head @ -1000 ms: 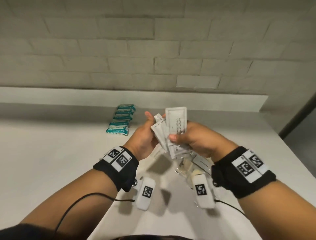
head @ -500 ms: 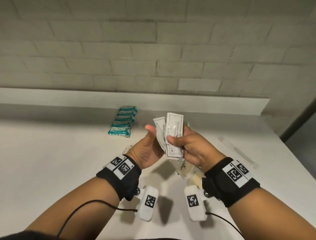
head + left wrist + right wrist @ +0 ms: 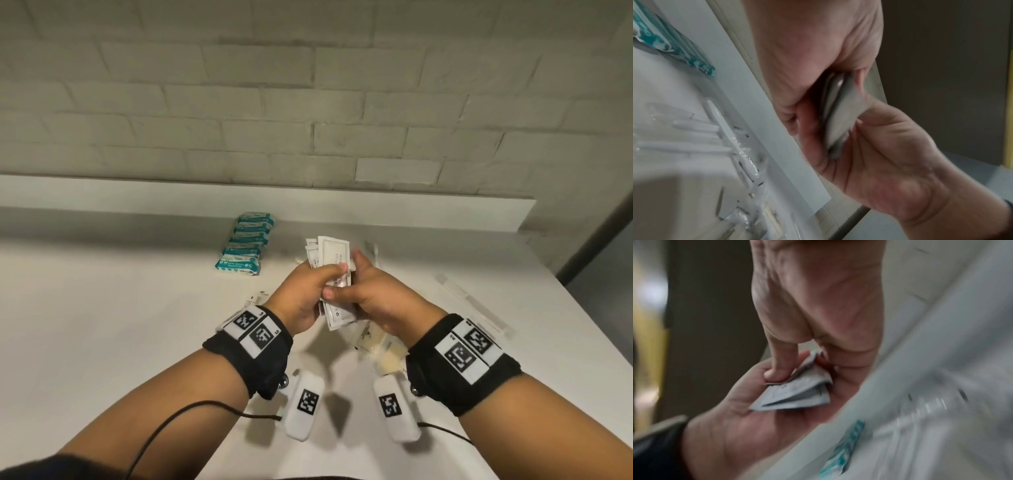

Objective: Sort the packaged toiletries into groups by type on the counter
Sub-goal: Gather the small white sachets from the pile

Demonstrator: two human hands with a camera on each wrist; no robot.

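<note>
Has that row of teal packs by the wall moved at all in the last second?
No. The teal packs lie in the same row against the counter's back ledge; only the camera shifted.

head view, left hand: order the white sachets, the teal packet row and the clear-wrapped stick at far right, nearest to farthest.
From the left hand:
1. white sachets, gripped by it and by the right hand.
2. teal packet row, on the counter, back-left of the hand.
3. clear-wrapped stick, on the counter far right, beyond the right hand.
</note>
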